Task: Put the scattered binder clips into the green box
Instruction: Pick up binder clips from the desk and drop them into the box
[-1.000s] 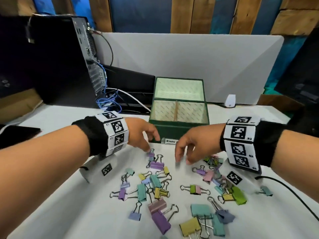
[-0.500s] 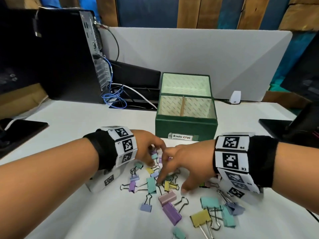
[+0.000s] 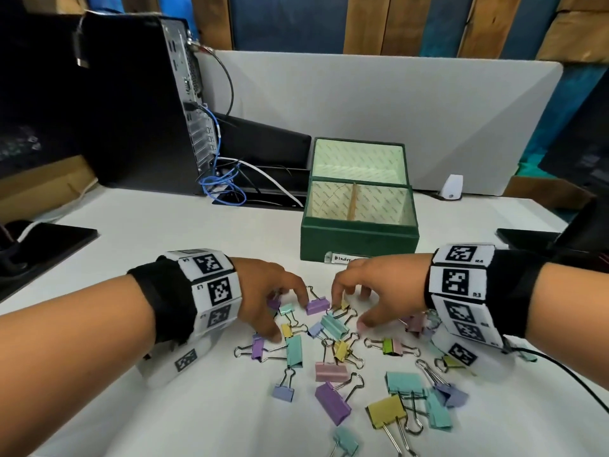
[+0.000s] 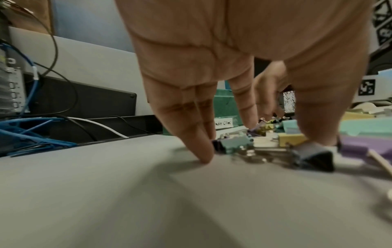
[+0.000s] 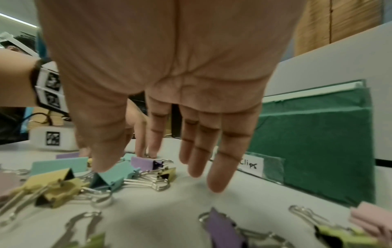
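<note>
Several pastel binder clips lie scattered on the white table, among them a purple clip [image 3: 317, 306] and a teal clip [image 3: 334, 326]. The green box [image 3: 359, 240] stands open just behind them, its two compartments bare, with a "Binder Clips" label on the front. My left hand [image 3: 287, 314] reaches down over the pile's left side, fingertips [image 4: 203, 157] on the table and thumb on a grey-blue clip [image 4: 311, 151]. My right hand [image 3: 349, 311] hovers over the pile's far right with straight fingers [image 5: 216, 182]; its thumb touches the teal clip [image 5: 114, 176]. Neither hand lifts a clip.
A black computer tower [image 3: 138, 103] with blue cables [image 3: 220, 186] stands at the back left, before a grey partition [image 3: 362, 100]. A black tablet [image 3: 43, 239] lies at the left and a small white device [image 3: 452, 188] behind the box. A black cable [image 3: 576, 380] trails at the right.
Both hands came down from in front of the box onto the clip pile. They met over its middle half a second ago and now sit slightly apart, fingertips among the clips.
</note>
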A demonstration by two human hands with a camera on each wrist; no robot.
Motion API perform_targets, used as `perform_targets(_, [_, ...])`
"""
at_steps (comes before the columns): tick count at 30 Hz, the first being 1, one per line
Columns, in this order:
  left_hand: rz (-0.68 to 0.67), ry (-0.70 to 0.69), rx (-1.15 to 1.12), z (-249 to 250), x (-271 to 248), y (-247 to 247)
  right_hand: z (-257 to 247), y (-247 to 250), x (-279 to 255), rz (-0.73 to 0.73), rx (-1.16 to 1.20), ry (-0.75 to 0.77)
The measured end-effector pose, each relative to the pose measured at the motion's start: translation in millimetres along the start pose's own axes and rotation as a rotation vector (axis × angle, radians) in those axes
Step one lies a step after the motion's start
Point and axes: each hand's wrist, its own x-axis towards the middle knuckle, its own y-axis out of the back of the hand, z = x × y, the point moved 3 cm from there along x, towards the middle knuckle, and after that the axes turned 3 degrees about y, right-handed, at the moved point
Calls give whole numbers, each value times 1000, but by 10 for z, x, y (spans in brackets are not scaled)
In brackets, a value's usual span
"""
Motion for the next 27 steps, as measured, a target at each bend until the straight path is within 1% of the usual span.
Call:
perform_targets(3, [31, 26, 22, 70, 71, -16, 24, -28, 67, -14, 11, -96])
perform_targets(6, [55, 15, 11, 132, 121, -4, 19, -67, 161, -61, 5, -144])
perform_targets(9, [74, -4, 21, 187, 143, -3, -60, -86, 200, -89, -32, -114])
perform_targets(11, [81, -21, 5, 220, 139, -18, -94, -98, 220, -78, -58, -93])
perform_targets(16, [115, -48, -14, 187, 159, -33, -54, -94, 282, -61, -18, -93])
perform_targets(19, [105, -47, -44, 142, 158, -16, -11, -66, 283, -24, 27, -67])
perform_targets(21, [92, -36, -40, 115, 153, -13, 21, -44, 271, -13, 15, -62])
perform_targets(24, [77, -26, -22, 103, 141, -14, 37, -47, 238, -54, -20, -80])
perform_targets(27, [59, -28, -8, 107, 138, -9, -2, -78, 232, -66, -99, -84])
